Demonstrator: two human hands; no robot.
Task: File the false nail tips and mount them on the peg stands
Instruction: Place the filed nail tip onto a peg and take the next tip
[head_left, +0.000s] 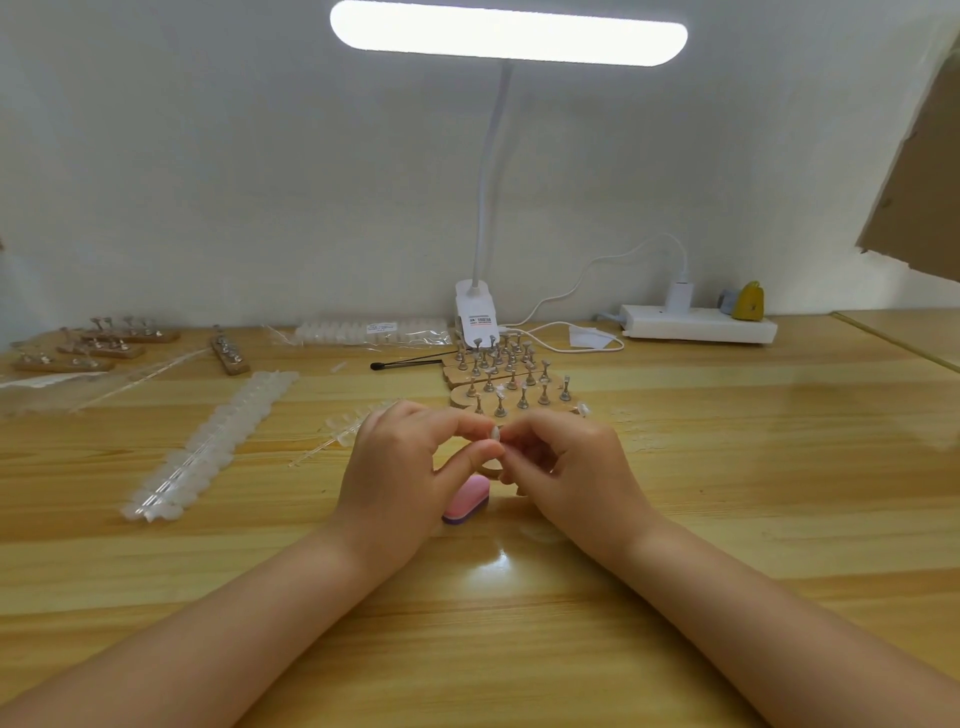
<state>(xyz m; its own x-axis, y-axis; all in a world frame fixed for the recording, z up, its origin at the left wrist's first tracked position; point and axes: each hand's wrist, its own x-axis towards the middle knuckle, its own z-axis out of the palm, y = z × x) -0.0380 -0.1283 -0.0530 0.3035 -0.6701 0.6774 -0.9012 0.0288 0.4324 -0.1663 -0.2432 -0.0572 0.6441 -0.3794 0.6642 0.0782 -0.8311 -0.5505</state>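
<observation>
Two hands are brought together just above the middle of the surface, and one clear false nail tip is pinched between them, with the fingertips of the left hand and of the right hand meeting on it. Each hand is thus closed narrowly on the same small piece, the other fingers being curled loosely beneath; how exactly the tip is oriented cannot be told, since it is tiny and half hidden. The pink file block lies flat on the surface under and between the hands, touched by neither so far as can be seen, so the step in hand is judged to be the handling of a tip between filing and mounting, or its inspection. Just beyond the hands, the wooden peg stands are grouped, with upright metal pegs that are mostly bare, though a few seem to carry small pale pieces. If the tip is already filed, the next move is judged to call for a short reach forward and a careful pressing of the tip onto a free peg head; if not, the file block must be taken up first. Strips of unused tips lie to the left, more peg stands are set at the far left, and a clamped lamp lights the scene from above.
</observation>
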